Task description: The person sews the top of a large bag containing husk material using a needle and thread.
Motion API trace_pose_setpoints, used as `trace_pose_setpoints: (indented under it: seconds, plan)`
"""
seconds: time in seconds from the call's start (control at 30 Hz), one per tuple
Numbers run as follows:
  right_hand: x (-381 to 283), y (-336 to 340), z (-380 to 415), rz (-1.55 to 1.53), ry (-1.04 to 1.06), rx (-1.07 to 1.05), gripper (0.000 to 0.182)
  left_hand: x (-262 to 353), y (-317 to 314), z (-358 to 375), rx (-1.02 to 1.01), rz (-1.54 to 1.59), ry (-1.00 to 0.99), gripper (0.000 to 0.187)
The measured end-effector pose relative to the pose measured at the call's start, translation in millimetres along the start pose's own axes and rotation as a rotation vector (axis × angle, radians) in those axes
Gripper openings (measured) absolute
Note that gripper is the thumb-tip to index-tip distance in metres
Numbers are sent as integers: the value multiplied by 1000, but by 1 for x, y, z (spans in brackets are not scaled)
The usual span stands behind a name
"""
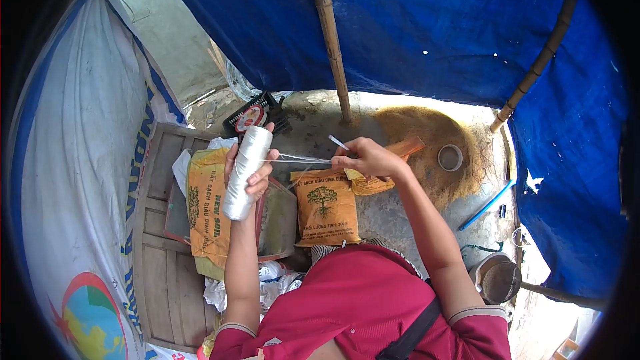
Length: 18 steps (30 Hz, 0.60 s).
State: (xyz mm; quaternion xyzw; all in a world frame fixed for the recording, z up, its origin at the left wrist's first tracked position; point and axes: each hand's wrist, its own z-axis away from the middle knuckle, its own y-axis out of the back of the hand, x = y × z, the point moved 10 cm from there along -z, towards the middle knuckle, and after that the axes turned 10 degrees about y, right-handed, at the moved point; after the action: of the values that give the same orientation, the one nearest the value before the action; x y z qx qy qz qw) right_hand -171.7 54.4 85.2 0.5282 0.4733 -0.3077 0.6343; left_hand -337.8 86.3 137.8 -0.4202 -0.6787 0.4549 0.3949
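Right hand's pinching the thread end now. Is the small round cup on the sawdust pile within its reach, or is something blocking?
Probably yes. The cup sits just beyond the right hand, with only the orange tool between them. But the hand is pinching thread pulled from the spool, so it must let go first.

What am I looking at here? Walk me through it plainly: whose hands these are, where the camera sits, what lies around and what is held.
There is no machine here. A person wears one camera on the head, and it looks forward and down, so you see their own arms and red shirt from above.

The left hand grips an upright spool of white string. The right hand pinches the strand of string pulled sideways off the spool.

Below the hands, an orange soil bag with a tree printed on it stands on the ground. A second orange bag lies on a wooden pallet to the left. Farther off is a brown heap of loose material with a small round container on it. A blue tarp on bamboo poles forms the backdrop.
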Motion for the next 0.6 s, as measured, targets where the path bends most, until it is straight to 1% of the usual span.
trace_pose_setpoints:
  seconds: [0.03, 0.07, 0.1, 0.13, 0.17, 0.23, 0.3, 0.37, 0.4, 0.47, 0.5, 0.57, 0.6]
  plan:
    - [8, 3, -3, 183, -6, 39, 27, -5, -2, -5, -1, 3, 3, 70]
    - [15, 0, -4, 183, -10, 43, 27, -14, -9, -10, -50, -6, 43, 72]
    - [14, 0, -5, 275, 19, 60, 26, -22, -17, -15, -100, -15, 81, 75]
    - [11, 1, -6, 365, 48, 74, 26, -28, -20, -18, -80, -86, 86, 79]
    - [13, 1, -5, 363, 43, 73, 26, -34, -17, -19, -30, -122, 91, 82]
    - [-13, 18, -1, 693, 45, 135, 22, -48, -13, -21, -5, -128, 158, 81]
    - [-21, 47, 0, 552, 47, 323, 18, -58, 1, -12, 112, -211, 245, 79]
    - [-34, 63, 0, 595, 74, 510, 17, -57, 24, -6, 298, -385, 339, 79]
    - [-33, 60, -3, 592, 72, 509, 17, -59, 25, -6, 301, -383, 340, 79]
    - [-37, 49, -12, 499, 203, 485, 16, -58, 34, -6, 387, -397, 341, 82]
    - [-32, 52, -15, 498, 203, 487, 16, -57, 32, -7, 388, -399, 342, 82]
    - [-23, 75, -13, 585, 135, 629, 16, -60, 20, -7, 313, -638, 424, 78]
    - [-29, 75, -14, 600, 167, 591, 17, -57, 22, -4, 356, -658, 445, 80]
